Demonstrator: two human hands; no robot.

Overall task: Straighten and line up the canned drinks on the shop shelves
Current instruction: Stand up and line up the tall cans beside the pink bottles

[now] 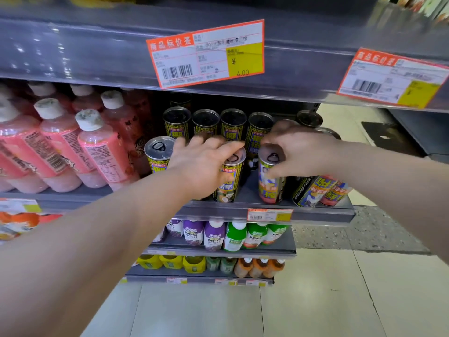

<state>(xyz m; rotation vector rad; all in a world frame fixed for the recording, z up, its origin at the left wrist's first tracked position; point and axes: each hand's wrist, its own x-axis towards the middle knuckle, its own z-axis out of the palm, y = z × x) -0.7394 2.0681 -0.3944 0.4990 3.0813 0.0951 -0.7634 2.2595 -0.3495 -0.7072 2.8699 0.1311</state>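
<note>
– Yellow-and-black coconut-drink can (229,186): where is it?
– Upright at the front of the middle shelf (213,211), right of the pink bottles (102,154). The left hand (204,166) grips it from above, fingers curled over the far rim, thumb down the near side.
– And the other hand?
– The right hand (301,152) pinches the rim of the neighbouring can (268,189), with its fingertips on the lid's right edge and the pull tab uncovered. That can stands upright too, apart from the first. A back row of cans (206,125) stands behind both.
</note>
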